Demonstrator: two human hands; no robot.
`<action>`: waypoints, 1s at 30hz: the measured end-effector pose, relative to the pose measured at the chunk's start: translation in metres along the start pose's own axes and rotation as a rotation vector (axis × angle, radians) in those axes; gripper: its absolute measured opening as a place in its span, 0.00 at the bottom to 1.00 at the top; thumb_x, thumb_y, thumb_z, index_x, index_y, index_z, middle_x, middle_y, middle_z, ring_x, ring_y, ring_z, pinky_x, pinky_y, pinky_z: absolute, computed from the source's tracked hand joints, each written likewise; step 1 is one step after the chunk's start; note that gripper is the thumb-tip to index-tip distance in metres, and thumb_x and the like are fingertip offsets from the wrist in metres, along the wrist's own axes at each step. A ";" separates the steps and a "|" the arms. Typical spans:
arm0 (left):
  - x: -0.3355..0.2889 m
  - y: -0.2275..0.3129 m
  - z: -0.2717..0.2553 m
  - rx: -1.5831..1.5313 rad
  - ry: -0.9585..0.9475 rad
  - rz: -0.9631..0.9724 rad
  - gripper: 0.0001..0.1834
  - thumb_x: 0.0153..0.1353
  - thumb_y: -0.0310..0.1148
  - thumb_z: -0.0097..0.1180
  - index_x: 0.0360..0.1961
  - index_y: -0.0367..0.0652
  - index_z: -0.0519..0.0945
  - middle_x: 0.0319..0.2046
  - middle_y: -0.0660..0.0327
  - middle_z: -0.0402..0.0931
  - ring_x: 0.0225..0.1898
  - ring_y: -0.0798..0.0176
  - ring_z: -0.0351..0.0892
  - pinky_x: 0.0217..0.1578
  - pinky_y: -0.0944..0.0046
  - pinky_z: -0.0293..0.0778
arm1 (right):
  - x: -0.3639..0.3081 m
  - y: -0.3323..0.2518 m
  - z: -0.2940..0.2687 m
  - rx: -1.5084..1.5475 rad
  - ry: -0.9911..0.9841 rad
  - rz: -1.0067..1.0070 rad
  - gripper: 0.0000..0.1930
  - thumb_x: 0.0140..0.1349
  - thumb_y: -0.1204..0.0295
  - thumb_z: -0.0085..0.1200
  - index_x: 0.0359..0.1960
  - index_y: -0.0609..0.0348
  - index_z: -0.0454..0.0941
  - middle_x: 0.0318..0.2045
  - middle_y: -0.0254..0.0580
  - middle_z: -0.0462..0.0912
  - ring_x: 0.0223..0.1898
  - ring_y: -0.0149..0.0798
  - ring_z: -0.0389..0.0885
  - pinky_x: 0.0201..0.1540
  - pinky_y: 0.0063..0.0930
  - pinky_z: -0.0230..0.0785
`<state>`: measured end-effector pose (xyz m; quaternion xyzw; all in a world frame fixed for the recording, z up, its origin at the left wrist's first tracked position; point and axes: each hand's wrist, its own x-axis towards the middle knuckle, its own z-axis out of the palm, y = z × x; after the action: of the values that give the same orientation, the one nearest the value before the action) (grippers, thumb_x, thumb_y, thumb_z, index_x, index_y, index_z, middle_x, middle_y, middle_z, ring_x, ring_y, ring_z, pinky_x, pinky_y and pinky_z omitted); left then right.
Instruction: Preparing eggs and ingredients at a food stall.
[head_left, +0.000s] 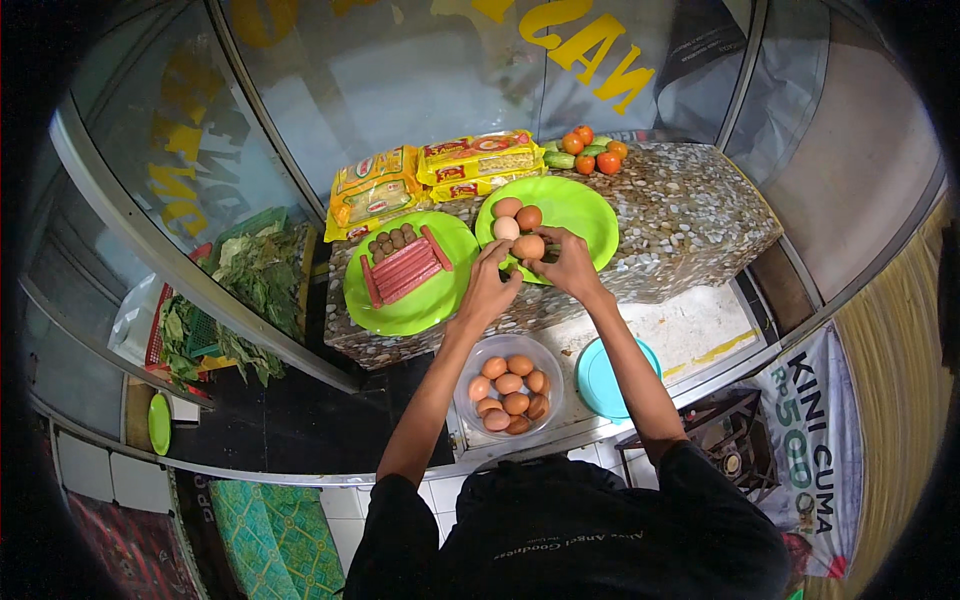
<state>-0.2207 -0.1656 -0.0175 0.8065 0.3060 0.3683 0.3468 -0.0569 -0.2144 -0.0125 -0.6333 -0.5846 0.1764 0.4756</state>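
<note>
Plainly, the pebble-faced block (690, 210) is taking up the most room in front of me, with leafy greens (262, 280) heaping behind a glass pane to its left. Two lime-green plates are sitting side by side on it: the left plate (400, 318) and the right plate (592, 215). Yellow packets (490, 160) are lying behind them. Below the block, a clear tub (475, 355) is holding a batch of brown eggs, and a turquoise lid (594, 375) is resting just beside it, partly under the right forearm. The right hand (570, 265) is pinching an egg between thumb and fingers over the right plate's near side; the left hand (490, 290) is bringing its curled fingertips against or just beside that egg, and I cannot tell whether they are gripping. Pink sausages (408, 270) are lying on the left plate. The pinched egg (528, 247) is showing just nearer than three other eggs (506, 229) on the right plate. Tomatoes (608, 162) are sitting farther back, and small brown balls (392, 242) are clustering behind the sausages.
</note>
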 end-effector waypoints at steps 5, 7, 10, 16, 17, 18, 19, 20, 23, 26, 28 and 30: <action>-0.002 0.003 0.001 0.009 0.027 -0.006 0.25 0.48 0.24 0.53 0.50 0.27 0.70 0.50 0.43 0.69 0.50 0.43 0.70 0.52 0.56 0.66 | -0.001 -0.002 -0.001 -0.036 0.027 0.000 0.30 0.39 0.72 0.68 0.48 0.68 0.74 0.44 0.57 0.77 0.45 0.49 0.78 0.48 0.35 0.71; -0.002 0.005 0.001 0.016 0.030 0.001 0.24 0.48 0.24 0.53 0.50 0.27 0.70 0.50 0.44 0.69 0.51 0.43 0.70 0.52 0.56 0.66 | -0.002 -0.003 -0.002 -0.030 0.029 0.001 0.29 0.40 0.73 0.68 0.48 0.67 0.74 0.44 0.57 0.77 0.45 0.49 0.78 0.47 0.34 0.72; -0.004 0.006 0.000 0.022 0.039 0.006 0.24 0.49 0.23 0.52 0.49 0.28 0.70 0.50 0.44 0.69 0.51 0.43 0.70 0.53 0.56 0.65 | -0.004 -0.009 -0.004 -0.029 0.025 0.011 0.29 0.40 0.74 0.68 0.48 0.67 0.74 0.44 0.57 0.77 0.45 0.49 0.78 0.46 0.33 0.73; -0.015 0.012 0.000 0.087 0.105 0.047 0.22 0.51 0.22 0.51 0.50 0.33 0.72 0.49 0.48 0.71 0.50 0.46 0.72 0.52 0.58 0.66 | -0.016 -0.019 -0.011 -0.046 0.038 -0.036 0.28 0.42 0.75 0.67 0.48 0.67 0.73 0.44 0.57 0.76 0.45 0.48 0.78 0.46 0.34 0.73; -0.019 0.013 -0.001 0.086 0.106 0.041 0.22 0.51 0.22 0.51 0.50 0.33 0.72 0.49 0.48 0.71 0.50 0.46 0.72 0.52 0.58 0.66 | -0.019 -0.023 -0.013 -0.036 0.039 -0.047 0.28 0.42 0.75 0.66 0.48 0.66 0.73 0.44 0.57 0.76 0.45 0.49 0.77 0.47 0.35 0.72; -0.022 0.014 -0.002 0.078 0.109 0.048 0.22 0.51 0.22 0.51 0.50 0.33 0.72 0.49 0.48 0.71 0.50 0.45 0.71 0.53 0.58 0.66 | -0.022 -0.024 -0.014 -0.036 0.033 -0.044 0.28 0.42 0.75 0.66 0.48 0.66 0.73 0.44 0.57 0.76 0.45 0.49 0.77 0.47 0.35 0.72; -0.026 0.018 -0.003 0.069 0.110 0.055 0.22 0.51 0.22 0.51 0.50 0.33 0.72 0.50 0.48 0.71 0.51 0.44 0.70 0.53 0.57 0.66 | -0.026 -0.025 -0.015 -0.045 0.040 -0.057 0.27 0.42 0.75 0.66 0.48 0.66 0.73 0.45 0.57 0.76 0.46 0.50 0.77 0.48 0.36 0.71; -0.030 0.022 -0.004 0.067 0.107 0.049 0.22 0.51 0.22 0.51 0.50 0.33 0.72 0.50 0.48 0.71 0.51 0.44 0.70 0.53 0.57 0.66 | -0.030 -0.026 -0.016 -0.055 0.047 -0.070 0.27 0.43 0.74 0.66 0.48 0.66 0.73 0.45 0.57 0.76 0.46 0.51 0.76 0.49 0.37 0.70; -0.048 0.027 -0.009 0.011 0.082 0.022 0.22 0.51 0.22 0.51 0.50 0.34 0.71 0.51 0.48 0.70 0.52 0.45 0.70 0.53 0.57 0.65 | -0.046 -0.032 -0.015 -0.047 0.038 -0.081 0.26 0.43 0.74 0.65 0.48 0.66 0.73 0.44 0.57 0.76 0.46 0.53 0.76 0.51 0.38 0.68; -0.066 0.030 -0.010 0.049 0.081 0.087 0.22 0.51 0.21 0.51 0.50 0.34 0.70 0.50 0.48 0.68 0.51 0.45 0.70 0.53 0.56 0.66 | -0.062 -0.034 -0.013 -0.106 0.046 -0.102 0.26 0.46 0.74 0.65 0.49 0.67 0.72 0.47 0.52 0.76 0.47 0.45 0.77 0.49 0.34 0.73; -0.082 0.030 -0.010 0.032 0.063 0.079 0.22 0.51 0.22 0.51 0.50 0.34 0.70 0.50 0.48 0.68 0.51 0.45 0.70 0.53 0.56 0.66 | -0.077 -0.039 -0.010 -0.059 0.034 -0.051 0.25 0.47 0.75 0.65 0.49 0.67 0.73 0.47 0.52 0.76 0.47 0.45 0.77 0.49 0.34 0.73; -0.098 0.029 -0.010 -0.004 0.038 0.062 0.20 0.52 0.22 0.50 0.49 0.34 0.71 0.50 0.49 0.69 0.51 0.45 0.70 0.53 0.56 0.66 | -0.094 -0.033 -0.003 -0.042 0.002 0.003 0.24 0.47 0.75 0.64 0.48 0.66 0.73 0.47 0.50 0.77 0.45 0.42 0.78 0.48 0.33 0.74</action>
<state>-0.2748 -0.2521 -0.0268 0.8077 0.2868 0.3949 0.3308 -0.0973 -0.3049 -0.0158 -0.6441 -0.5867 0.1645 0.4625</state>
